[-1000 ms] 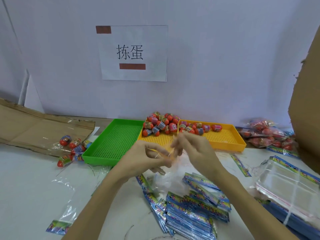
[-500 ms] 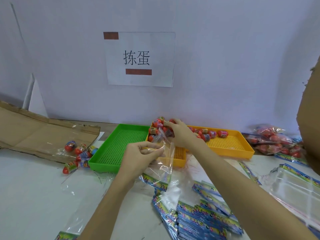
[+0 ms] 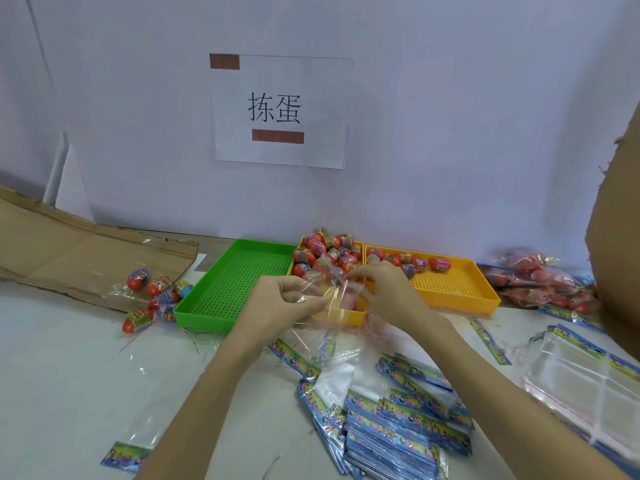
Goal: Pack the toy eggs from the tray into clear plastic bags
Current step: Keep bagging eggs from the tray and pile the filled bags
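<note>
1. Left hand [image 3: 277, 303] pinches the clear bag [image 3: 325, 299] open, mouth facing right.
2. Right hand [image 3: 384, 289], fingers curled at the mouth; its hold is unclear.
3. Eggs [image 3: 325, 251] lie heaped in the yellow tray [image 3: 450, 289] just behind, nearer the right hand.

1. A pale lilac wall [image 3: 450, 116] fills the upper half, evenly lit.
2. A white paper sign [image 3: 280, 110] with two black characters hangs at 12 o'clock.
3. A white table [image 3: 69, 368] spans below.
4. Flattened cardboard [image 3: 69, 251] lies at 9 o'clock.
5. A cardboard edge [image 3: 620, 237] stands at 3 o'clock.
</note>
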The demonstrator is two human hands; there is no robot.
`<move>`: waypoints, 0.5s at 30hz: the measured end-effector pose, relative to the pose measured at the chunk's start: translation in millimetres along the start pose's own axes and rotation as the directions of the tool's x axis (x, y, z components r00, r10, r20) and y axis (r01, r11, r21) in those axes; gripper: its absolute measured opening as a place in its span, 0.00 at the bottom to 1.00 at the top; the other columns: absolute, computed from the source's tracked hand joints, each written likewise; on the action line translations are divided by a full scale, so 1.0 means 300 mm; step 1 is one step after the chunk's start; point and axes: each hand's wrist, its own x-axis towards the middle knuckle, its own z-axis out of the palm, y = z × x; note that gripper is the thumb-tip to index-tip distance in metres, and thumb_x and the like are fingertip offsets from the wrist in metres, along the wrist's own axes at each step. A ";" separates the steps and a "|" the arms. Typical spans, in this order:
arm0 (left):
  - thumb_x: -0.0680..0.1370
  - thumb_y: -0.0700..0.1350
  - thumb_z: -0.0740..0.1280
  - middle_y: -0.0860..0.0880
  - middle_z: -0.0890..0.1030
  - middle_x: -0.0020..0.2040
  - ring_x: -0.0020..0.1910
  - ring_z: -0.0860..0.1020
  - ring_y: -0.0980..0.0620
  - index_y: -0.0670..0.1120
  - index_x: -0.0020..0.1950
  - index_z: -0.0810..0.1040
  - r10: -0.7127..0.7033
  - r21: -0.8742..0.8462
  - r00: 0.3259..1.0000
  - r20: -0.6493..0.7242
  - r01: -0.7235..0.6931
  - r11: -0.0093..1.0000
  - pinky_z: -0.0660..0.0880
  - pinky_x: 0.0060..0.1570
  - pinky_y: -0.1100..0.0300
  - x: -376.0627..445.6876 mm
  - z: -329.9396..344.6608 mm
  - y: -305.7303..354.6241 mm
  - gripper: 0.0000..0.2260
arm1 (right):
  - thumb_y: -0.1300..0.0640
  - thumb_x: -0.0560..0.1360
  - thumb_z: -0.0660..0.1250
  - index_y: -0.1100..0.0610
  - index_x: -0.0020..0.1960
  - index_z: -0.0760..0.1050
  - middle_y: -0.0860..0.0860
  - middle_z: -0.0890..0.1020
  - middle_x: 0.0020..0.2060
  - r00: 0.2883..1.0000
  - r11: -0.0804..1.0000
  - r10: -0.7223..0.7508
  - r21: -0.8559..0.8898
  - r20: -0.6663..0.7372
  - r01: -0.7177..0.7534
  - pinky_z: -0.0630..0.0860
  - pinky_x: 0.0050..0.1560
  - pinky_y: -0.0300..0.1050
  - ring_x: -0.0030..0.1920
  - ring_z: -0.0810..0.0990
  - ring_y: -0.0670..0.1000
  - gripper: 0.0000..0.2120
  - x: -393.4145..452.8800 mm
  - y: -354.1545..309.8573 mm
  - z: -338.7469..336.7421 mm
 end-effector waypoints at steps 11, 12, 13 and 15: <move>0.74 0.40 0.80 0.38 0.87 0.40 0.39 0.88 0.46 0.44 0.50 0.88 0.006 -0.014 1.000 -0.008 -0.006 1.000 0.82 0.33 0.58 0.003 -0.005 -0.004 0.07 | 0.45 0.82 0.67 0.48 0.61 0.83 0.46 0.84 0.56 1.000 0.999 0.008 0.051 -0.002 -0.008 0.63 0.67 0.54 0.59 0.71 0.50 0.13 -0.037 -0.033 0.009; 0.74 0.41 0.80 0.40 0.88 0.41 0.40 0.88 0.47 0.45 0.51 0.88 0.007 -0.007 1.000 -0.001 -0.007 1.000 0.83 0.33 0.58 0.003 -0.006 -0.004 0.07 | 0.40 0.81 0.66 0.46 0.60 0.83 0.44 0.84 0.53 0.999 0.999 0.017 0.029 0.036 -0.018 0.62 0.63 0.53 0.60 0.70 0.52 0.14 -0.043 -0.040 0.015; 0.74 0.41 0.80 0.42 0.88 0.41 0.40 0.88 0.47 0.45 0.51 0.88 0.011 -0.002 1.000 0.005 -0.011 1.000 0.82 0.34 0.59 0.003 -0.007 -0.004 0.07 | 0.37 0.79 0.66 0.44 0.57 0.82 0.41 0.83 0.51 0.998 0.999 0.035 0.022 0.054 -0.036 0.59 0.60 0.52 0.61 0.68 0.54 0.15 -0.046 -0.046 0.024; 0.74 0.41 0.80 0.43 0.89 0.42 0.40 0.88 0.47 0.46 0.51 0.88 0.024 0.007 1.000 0.015 -0.024 1.000 0.82 0.37 0.61 0.002 -0.009 -0.003 0.07 | 0.34 0.77 0.68 0.44 0.53 0.82 0.40 0.82 0.48 0.994 0.994 0.091 0.060 0.057 -0.095 0.57 0.60 0.52 0.64 0.69 0.56 0.15 -0.044 -0.059 0.038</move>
